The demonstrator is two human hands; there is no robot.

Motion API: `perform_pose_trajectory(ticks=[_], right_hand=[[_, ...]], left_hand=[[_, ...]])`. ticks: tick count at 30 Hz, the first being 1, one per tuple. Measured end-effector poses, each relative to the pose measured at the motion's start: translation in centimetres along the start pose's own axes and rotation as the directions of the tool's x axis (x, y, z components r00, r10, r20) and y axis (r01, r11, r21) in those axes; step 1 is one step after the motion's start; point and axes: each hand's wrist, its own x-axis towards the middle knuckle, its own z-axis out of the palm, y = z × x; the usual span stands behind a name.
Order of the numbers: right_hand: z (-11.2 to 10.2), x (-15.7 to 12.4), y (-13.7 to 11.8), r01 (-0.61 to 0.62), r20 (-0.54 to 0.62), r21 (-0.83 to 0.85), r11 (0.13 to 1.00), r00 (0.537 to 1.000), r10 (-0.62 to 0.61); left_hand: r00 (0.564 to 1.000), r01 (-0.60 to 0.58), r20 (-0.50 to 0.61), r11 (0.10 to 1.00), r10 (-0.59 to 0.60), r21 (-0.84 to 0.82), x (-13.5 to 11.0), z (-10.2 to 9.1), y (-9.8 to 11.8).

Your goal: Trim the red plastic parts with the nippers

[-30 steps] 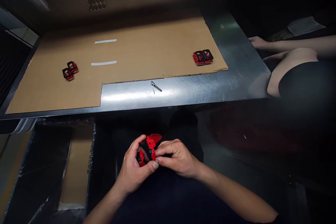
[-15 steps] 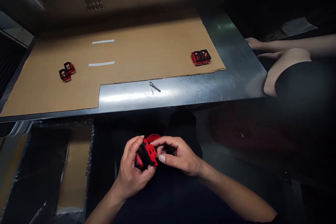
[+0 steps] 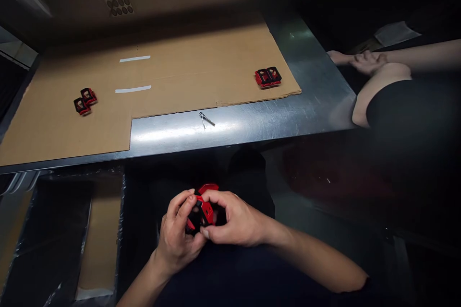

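Observation:
Below the table edge, my left hand is wrapped round a red and black plastic part. My right hand closes on the same part from the other side, its thumb low and its index finger on the upper edge. A red slot-holed face shows between the hands; the rest is covered by fingers. Just behind it is another red piece, and I cannot tell whether the two are joined.
On the cardboard sheet lie red and black parts at left and right. A small metal tool rests on the steel table. A co-worker's arms are at the right. A plastic-lined box stands at lower left.
My right hand has moved in, and its thumb and index finger now grip the red and black part, which has turned slightly. The co-worker's hand has lifted onto the other arm. The view has shifted slightly.

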Motion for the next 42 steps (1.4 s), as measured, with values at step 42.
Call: perform_pose_trajectory(ticks=[42], right_hand=[[1.0,-0.4,2.3,0.275,-0.272,-0.041,0.961,0.922,-0.275]], left_hand=[[0.992,-0.099,-0.082,0.995,0.101,0.025,-0.8,1.0,-1.3]])
